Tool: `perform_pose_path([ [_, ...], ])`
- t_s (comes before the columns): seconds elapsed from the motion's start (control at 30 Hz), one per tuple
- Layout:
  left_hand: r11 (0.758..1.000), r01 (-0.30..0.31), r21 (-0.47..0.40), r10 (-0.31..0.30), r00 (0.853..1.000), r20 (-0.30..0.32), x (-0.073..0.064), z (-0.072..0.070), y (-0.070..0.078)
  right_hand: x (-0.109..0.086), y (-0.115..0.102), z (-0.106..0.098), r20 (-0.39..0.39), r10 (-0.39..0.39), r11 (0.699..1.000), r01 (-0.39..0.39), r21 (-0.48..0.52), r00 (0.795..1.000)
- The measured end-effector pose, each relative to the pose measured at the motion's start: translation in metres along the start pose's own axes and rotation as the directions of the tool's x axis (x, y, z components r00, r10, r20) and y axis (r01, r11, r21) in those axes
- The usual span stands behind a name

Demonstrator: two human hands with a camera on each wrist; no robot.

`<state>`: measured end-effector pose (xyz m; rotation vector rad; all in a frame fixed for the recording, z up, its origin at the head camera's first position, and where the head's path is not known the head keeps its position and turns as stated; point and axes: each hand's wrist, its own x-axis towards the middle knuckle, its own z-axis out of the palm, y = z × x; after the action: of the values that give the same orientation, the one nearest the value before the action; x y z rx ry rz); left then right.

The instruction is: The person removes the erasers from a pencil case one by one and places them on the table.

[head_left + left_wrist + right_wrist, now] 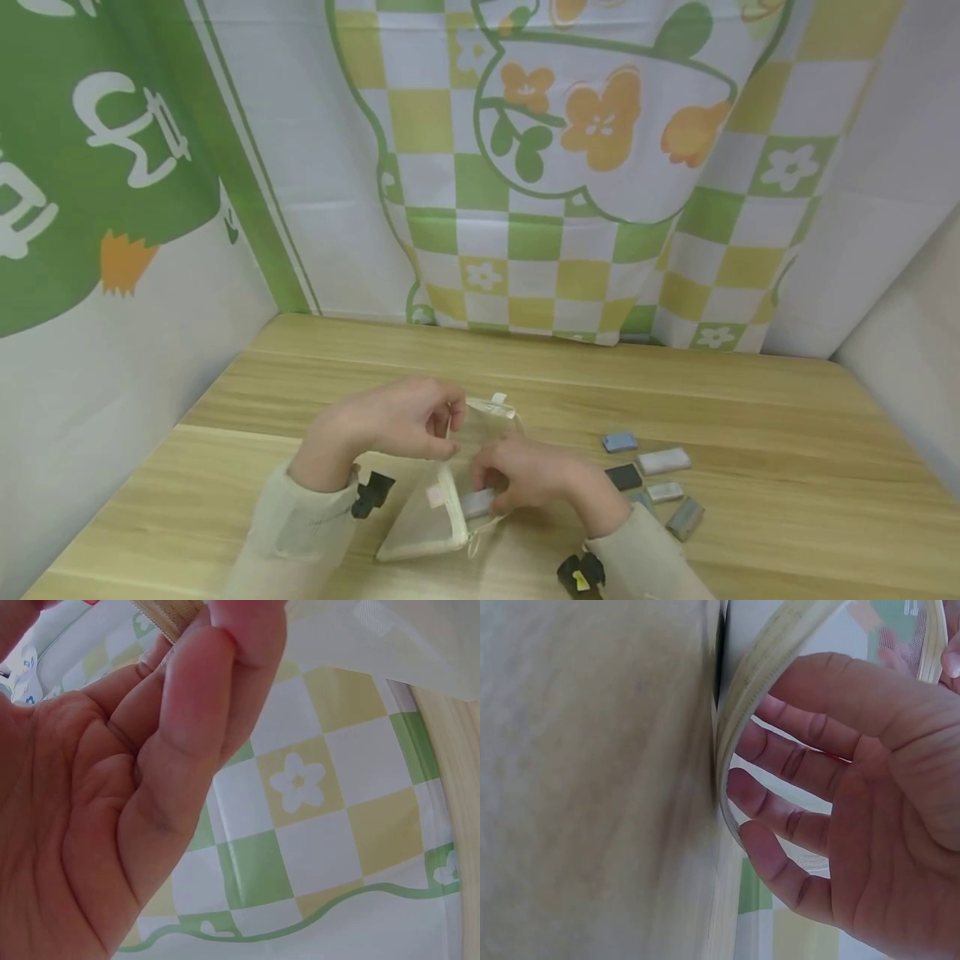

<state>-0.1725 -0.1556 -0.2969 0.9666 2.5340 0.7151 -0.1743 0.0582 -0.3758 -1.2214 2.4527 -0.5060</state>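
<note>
A cream mesh zip pouch (420, 521) lies on the table in the head view, its mouth spread. My left hand (405, 417) grips the mouth's upper edge; in the left wrist view a strip of zipper tape (174, 616) sits by its curled fingers. My right hand (528, 475) reaches into the mouth from the right, thumb and fingers around the end of a pale block (477, 503). In the right wrist view the pouch's zipper edge (735, 731) crosses in front of my right fingertips and hides what lies between them.
Right of the pouch lie several small blocks: a blue one (619, 442), a white one (663, 461), a black one (624, 477), a smaller pale one (665, 492) and a grey-green one (685, 518). A printed curtain (540, 275) hangs behind the wooden table (787, 450).
</note>
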Motion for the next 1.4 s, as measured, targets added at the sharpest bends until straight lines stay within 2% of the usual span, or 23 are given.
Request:
perform_pose_path([
  [0.53, 1.0, -0.005, 0.029, 0.005, 1.0, 0.003, 0.001, 0.001, 0.001, -0.002, 0.005, -0.001, 0.0, -0.023, 0.997, 0.023, 0.071, 1.0],
  [0.8, 1.0, -0.018, 0.026, 0.018, 1.0, -0.001, 0.001, 0.0, 0.002, -0.002, 0.006, -0.002, 0.012, 0.016, 0.992, -0.018, 0.123, 1.0],
  [1.0, 0.999, -0.028, 0.027, 0.028, 1.0, 0.0, 0.002, 0.001, 0.0, -0.004, 0.006, -0.005, 0.002, 0.013, 0.988, -0.013, 0.155, 1.0],
  [1.4, 0.999, -0.001, 0.036, 0.001, 1.0, 0.005, 0.003, 0.002, 0.001, -0.009, 0.008, -0.012, -0.013, 0.001, 0.973, 0.002, 0.229, 1.0],
])
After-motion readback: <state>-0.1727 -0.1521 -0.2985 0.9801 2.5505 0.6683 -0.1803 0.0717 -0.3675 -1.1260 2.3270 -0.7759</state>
